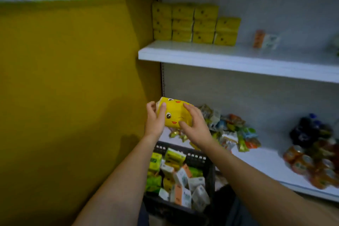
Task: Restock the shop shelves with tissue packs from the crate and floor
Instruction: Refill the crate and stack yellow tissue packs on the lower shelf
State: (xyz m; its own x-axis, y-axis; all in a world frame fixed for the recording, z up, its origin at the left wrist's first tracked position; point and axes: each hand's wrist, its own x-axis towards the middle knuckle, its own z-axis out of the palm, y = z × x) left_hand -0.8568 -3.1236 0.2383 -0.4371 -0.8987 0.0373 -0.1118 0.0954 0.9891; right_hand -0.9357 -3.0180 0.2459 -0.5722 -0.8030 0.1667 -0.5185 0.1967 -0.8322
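Brightly yellow, cartoon-faced tissue pack [173, 113].

Dim, lit from above. Motion-blurred throughout, worst at upper left and far right. Soft shadow on wall [73, 79], lower centre. Wide-angle bowing along shelf [238, 60].

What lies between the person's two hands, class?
A yellow tissue pack with cartoon faces, gripped at its ends by the left hand and the right hand; the head view shows it.
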